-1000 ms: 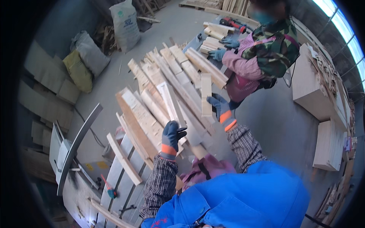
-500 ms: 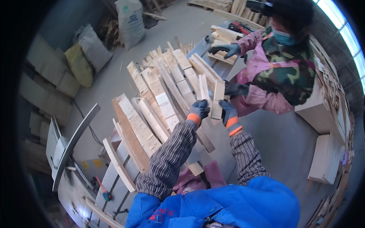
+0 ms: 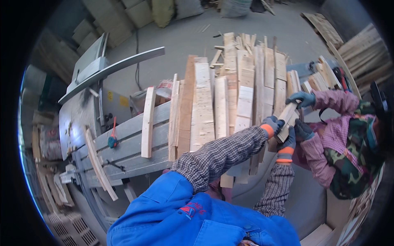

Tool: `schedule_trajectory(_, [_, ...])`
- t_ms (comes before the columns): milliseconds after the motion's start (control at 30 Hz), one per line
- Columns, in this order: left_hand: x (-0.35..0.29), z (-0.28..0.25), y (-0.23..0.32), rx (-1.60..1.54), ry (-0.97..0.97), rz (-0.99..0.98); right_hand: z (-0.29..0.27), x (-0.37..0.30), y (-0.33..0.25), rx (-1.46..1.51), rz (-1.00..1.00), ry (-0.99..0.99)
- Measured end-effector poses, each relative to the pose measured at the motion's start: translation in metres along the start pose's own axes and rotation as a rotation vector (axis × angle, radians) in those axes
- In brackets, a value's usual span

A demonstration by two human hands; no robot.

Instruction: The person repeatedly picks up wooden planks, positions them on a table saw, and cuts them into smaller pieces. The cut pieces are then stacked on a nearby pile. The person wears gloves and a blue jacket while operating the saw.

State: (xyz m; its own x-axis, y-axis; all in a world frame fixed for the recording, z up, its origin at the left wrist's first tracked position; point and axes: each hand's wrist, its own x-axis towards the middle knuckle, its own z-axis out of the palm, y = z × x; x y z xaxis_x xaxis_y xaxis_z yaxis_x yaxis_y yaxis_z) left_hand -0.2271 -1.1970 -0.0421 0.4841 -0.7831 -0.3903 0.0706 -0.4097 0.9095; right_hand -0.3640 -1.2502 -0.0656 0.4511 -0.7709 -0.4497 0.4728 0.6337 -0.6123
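Observation:
My gloved left hand is closed at the near left side of some short pale wooden boards, held tilted over the right end of a wood pile. From below, my gloved right hand grips the lower end of these boards; part of its fingers is hidden. A co-worker's gloved hand touches the boards' far end, and the co-worker's other glove is at their right side. Long pale planks lie side by side under and left of my hands.
A slatted grey bench carries the planks, a red-handled tool and a loose wooden strip. Left of it stands a machine table with a long metal bar. Sacks stand at the back. The co-worker is close on the right.
My view has swung left, so the pile and co-worker appear farther right. The co-worker's far hand has come down onto the boards between my hands.

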Motion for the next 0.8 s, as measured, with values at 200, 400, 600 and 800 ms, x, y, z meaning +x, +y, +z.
schedule_trajectory(200, [-0.015, -0.017, 0.016, 0.011, 0.066, 0.052, 0.011, 0.005, 0.001, 0.033, 0.095, 0.019])
schedule_trajectory(400, [-0.083, -0.055, 0.066, 0.067, 0.112, 0.312, -0.077, 0.081, -0.028, -0.122, 0.033, -0.601])
schedule_trajectory(600, [-0.201, -0.181, 0.069, -0.238, 0.047, 0.554, 0.037, -0.006, -0.029, -0.123, -0.256, 0.096])
schedule_trajectory(800, [-0.301, -0.351, -0.059, -0.145, 0.647, 0.532, -0.008, -0.018, -0.032, -0.175, -0.149, -0.148])
